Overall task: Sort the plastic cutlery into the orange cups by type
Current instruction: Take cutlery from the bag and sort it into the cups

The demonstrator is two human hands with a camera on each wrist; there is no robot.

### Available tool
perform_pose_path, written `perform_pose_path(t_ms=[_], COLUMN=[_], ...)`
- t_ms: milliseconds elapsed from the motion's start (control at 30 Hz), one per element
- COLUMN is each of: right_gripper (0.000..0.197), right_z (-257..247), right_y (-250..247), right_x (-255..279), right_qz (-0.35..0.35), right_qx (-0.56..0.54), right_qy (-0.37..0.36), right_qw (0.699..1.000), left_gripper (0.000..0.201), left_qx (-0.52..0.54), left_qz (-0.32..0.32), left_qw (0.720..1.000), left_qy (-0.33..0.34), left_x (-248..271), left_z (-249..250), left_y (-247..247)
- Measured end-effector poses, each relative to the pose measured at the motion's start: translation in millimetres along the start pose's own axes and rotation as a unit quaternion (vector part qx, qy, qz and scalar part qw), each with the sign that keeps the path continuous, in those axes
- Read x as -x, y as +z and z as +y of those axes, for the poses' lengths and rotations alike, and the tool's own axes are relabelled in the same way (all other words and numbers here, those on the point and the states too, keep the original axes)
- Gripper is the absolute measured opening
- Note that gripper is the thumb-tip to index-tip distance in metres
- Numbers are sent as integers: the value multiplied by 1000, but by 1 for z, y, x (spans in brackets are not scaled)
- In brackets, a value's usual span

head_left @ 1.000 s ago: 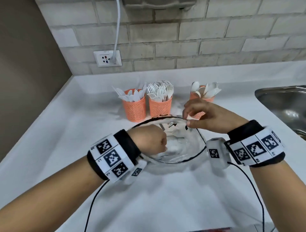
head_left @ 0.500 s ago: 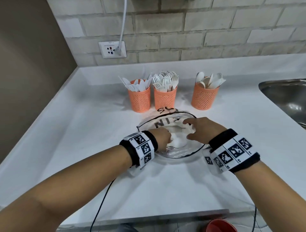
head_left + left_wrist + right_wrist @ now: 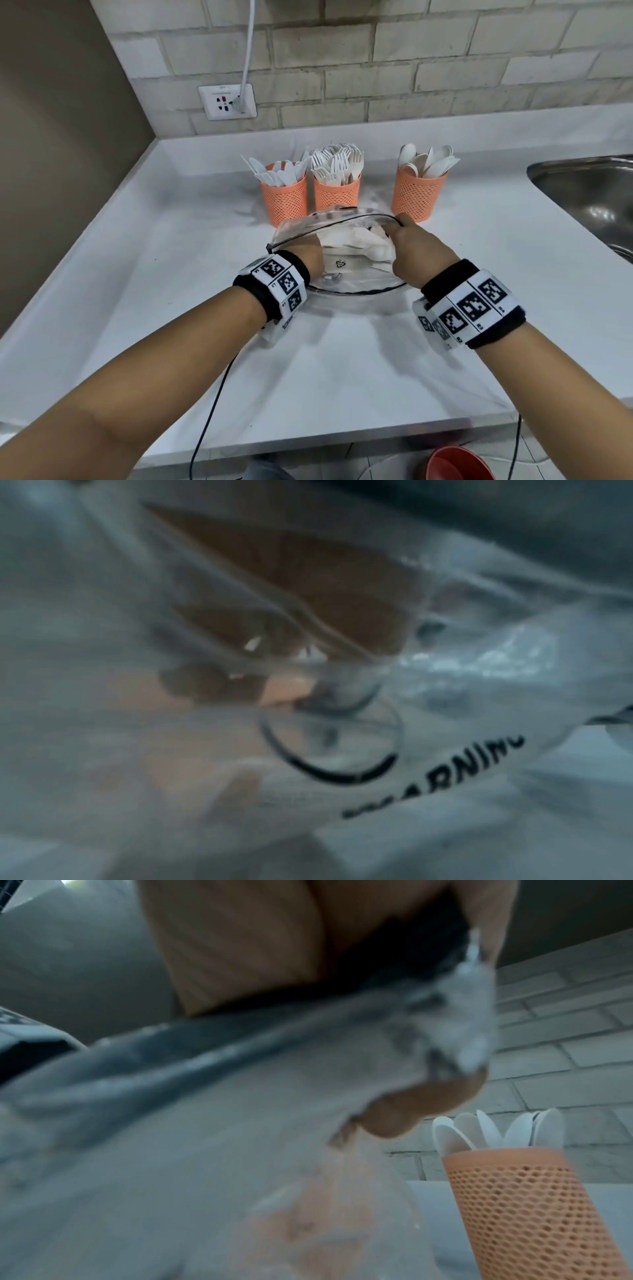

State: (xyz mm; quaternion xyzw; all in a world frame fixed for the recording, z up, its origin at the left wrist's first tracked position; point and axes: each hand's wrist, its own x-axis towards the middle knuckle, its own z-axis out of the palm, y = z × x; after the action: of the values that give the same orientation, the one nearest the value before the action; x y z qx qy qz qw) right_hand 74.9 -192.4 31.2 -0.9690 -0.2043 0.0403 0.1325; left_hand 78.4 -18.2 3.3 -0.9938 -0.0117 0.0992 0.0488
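Three orange mesh cups stand in a row at the back: the knife cup (image 3: 283, 198), the fork cup (image 3: 336, 195) and the spoon cup (image 3: 418, 195) (image 3: 514, 1204). In front of them a clear plastic bag (image 3: 346, 274) with a black rim lies on the white counter (image 3: 171, 308), with white cutlery (image 3: 356, 245) inside. My left hand (image 3: 310, 255) reaches into the bag. In the left wrist view its fingers (image 3: 308, 601) look curled behind blurred plastic, and what they hold is unclear. My right hand (image 3: 406, 240) pinches the bag's far rim and holds it up.
A steel sink (image 3: 589, 198) is sunk into the counter at the right. A wall socket with a white cable (image 3: 227, 102) sits on the brick wall behind. A brown wall borders the left. A red bowl (image 3: 459, 462) sits below the front edge.
My right hand has left the cutlery in the bag and now lifts the bag's far rim. My left hand has gone deeper into the bag. The head view has pulled back.
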Motion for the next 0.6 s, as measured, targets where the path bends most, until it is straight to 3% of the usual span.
perform_pose_path(t_ms=[100, 200, 300, 400, 600], right_gripper=[64, 61, 67, 69, 76], right_z=[-4, -4, 1, 10, 24], right_y=[-1, 1, 5, 5, -4], right_x=[-2, -3, -1, 4, 5], right_qz=[21, 23, 16, 11, 18], right_qx=[11, 19, 13, 6, -7], right_qy=[-8, -9, -5, 6, 10], right_qw=[1000, 1000, 1000, 1000, 1000], left_gripper=[39, 34, 33, 29, 29], left_qx=[-60, -105, -165, -159, -30], left_qz=[-117, -141, -133, -125, 7], left_qw=[991, 984, 976, 977, 999], left_qy=[5, 20, 51, 64, 28], left_x=[-2, -3, -3, 1, -4], left_z=[3, 4, 2, 8, 28], left_y=[1, 1, 2, -3, -11])
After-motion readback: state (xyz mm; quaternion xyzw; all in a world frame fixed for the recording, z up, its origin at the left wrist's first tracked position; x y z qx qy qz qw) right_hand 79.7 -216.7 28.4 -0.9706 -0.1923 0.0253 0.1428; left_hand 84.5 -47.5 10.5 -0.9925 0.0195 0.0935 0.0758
